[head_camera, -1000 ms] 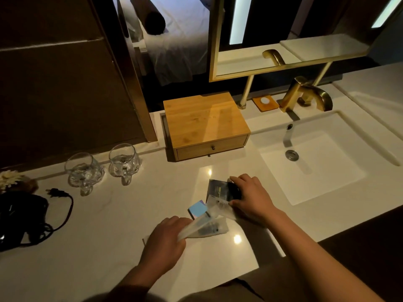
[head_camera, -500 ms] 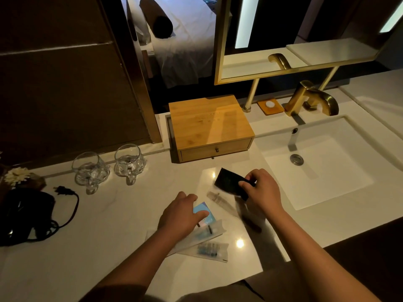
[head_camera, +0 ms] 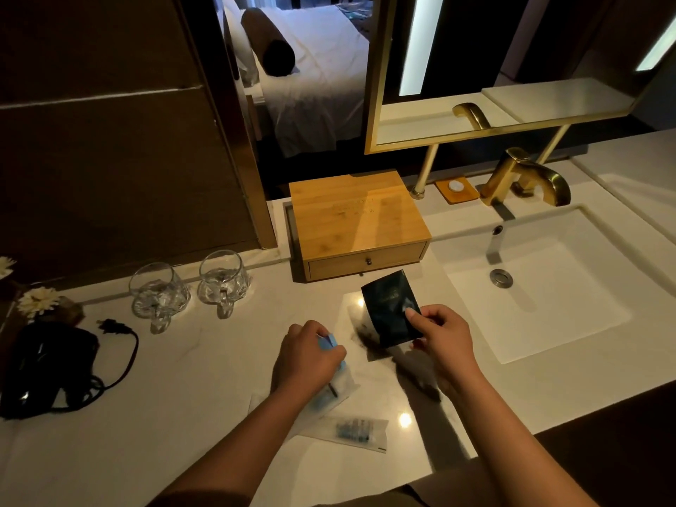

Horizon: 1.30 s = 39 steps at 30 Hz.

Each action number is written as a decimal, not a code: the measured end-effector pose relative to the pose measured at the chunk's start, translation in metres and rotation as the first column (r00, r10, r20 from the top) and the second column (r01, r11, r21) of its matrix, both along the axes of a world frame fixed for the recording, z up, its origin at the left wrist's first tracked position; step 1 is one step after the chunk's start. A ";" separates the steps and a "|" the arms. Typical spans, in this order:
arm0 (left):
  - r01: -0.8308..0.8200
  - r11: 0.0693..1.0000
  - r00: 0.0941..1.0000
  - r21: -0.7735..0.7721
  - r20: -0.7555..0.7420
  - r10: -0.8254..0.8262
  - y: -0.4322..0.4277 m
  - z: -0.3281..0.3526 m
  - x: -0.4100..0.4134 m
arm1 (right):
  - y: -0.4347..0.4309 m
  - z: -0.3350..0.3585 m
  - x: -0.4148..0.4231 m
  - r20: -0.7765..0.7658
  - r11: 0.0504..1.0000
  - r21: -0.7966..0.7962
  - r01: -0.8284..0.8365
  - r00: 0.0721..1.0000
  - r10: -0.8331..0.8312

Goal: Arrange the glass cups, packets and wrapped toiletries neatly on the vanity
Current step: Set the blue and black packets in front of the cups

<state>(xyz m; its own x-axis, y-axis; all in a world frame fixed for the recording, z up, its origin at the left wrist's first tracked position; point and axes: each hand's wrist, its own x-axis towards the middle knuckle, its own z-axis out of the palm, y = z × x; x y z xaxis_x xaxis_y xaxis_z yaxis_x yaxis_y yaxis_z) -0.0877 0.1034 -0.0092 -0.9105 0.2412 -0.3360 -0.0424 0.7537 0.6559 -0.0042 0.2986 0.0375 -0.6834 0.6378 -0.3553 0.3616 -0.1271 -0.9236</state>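
Here, near the middle of the frame, the right hand (head_camera: 440, 342) pinches a dark packet (head_camera: 391, 309) by its lower right edge, tilted above the white vanity (head_camera: 183, 378), while the left hand (head_camera: 307, 360) is curled over a small blue packet (head_camera: 331, 342) lying on a clear wrapped toiletry (head_camera: 340, 386). Another wrapped toiletry (head_camera: 355, 429) lies lower down, and two glass cups (head_camera: 190, 287) stand side by side at centre left, left of the wooden drawer box (head_camera: 355, 221).

Left hand (head_camera: 307, 354) curled, knuckles up; right hand (head_camera: 440, 336) pinching, forearm extended.
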 end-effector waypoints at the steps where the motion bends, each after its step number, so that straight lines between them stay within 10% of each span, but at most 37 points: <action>1: -0.055 0.996 0.998 0.071 0.004 0.055 -0.010 -0.002 -0.003 | -0.005 0.001 -0.001 0.000 0.999 -0.040 -0.015 1.000 0.015; 10: -0.344 0.809 0.937 0.476 0.225 0.267 -0.084 0.006 0.003 | -0.056 0.012 -0.036 -0.053 0.987 -0.029 -0.158 0.986 0.156; 28: -0.545 0.698 0.838 0.465 0.276 0.470 -0.229 -0.013 -0.032 | -0.168 -0.015 -0.088 0.067 0.913 0.070 -0.402 0.915 0.397; 33: -0.381 0.906 0.916 0.185 -0.058 0.397 -0.245 -0.020 -0.033 | -0.172 -0.040 -0.082 0.345 0.605 0.556 -0.570 0.820 0.456; 39: -0.225 0.960 0.892 -0.166 -0.431 0.134 -0.227 -0.016 -0.010 | -0.174 -0.041 -0.079 0.450 0.331 0.651 -0.684 0.698 0.557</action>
